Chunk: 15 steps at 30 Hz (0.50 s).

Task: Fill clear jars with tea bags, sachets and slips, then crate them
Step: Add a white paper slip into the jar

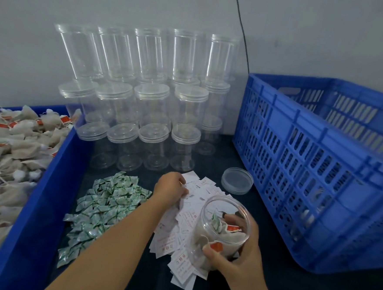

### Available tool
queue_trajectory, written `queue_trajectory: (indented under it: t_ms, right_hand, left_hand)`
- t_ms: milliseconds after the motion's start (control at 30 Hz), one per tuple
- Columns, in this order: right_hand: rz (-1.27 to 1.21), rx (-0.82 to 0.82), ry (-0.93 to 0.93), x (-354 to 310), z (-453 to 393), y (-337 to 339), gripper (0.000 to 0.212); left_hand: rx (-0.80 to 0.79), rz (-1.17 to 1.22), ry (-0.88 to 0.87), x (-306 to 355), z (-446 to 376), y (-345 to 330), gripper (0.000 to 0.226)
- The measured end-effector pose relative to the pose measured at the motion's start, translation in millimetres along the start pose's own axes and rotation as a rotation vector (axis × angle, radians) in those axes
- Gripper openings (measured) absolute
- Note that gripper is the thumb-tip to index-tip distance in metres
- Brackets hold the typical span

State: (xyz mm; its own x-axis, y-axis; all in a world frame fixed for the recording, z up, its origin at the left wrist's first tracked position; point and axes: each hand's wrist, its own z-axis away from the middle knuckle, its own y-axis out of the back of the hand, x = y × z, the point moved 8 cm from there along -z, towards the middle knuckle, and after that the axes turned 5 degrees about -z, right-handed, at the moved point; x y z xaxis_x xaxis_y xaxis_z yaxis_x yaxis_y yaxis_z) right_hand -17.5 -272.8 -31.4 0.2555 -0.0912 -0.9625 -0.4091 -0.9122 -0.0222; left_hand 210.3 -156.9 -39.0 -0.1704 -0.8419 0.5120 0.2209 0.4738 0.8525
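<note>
Head view: the right hand (237, 254) grips an open jar (222, 228), tilted toward the person and already holding tea bags and a green sachet. Just left of that grip, the left hand (171, 187) rests its curled fingers on the pile of slips (180, 225); whether one is pinched I cannot tell. Slip-adding looks underway. Next: lift one slip, drop it in, then fit the lid (237, 181) lying beyond the jar, before crating in the crate (320, 167).
</note>
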Motion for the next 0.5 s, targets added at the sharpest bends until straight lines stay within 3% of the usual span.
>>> queue_trajectory:
  t_ms: [100, 200, 333, 433, 500]
  right_hand:
    - [-0.007, 0.0, -0.005, 3, 0, 1, 0.103]
    - [-0.004, -0.006, -0.007, 5, 0, 1, 0.104]
    - [0.014, -0.021, 0.008, 4, -2, 0, 0.1]
    - [0.016, -0.026, 0.024, 0, -5, -3, 0.091]
    - [0.015, -0.033, 0.049, -3, -7, -4, 0.088]
  left_hand:
    - [0.04, 0.008, -0.054, 5, 4, 5, 0.004]
    - [0.088, 0.086, -0.091, 11, 12, 21, 0.01]
    - [0.123, 0.421, -0.136, 29, 40, 62, 0.01]
    - [0.044, 0.692, -0.166, 46, 79, 80, 0.014]
    - [-0.037, 0.743, -0.207, 58, 107, 80, 0.015]
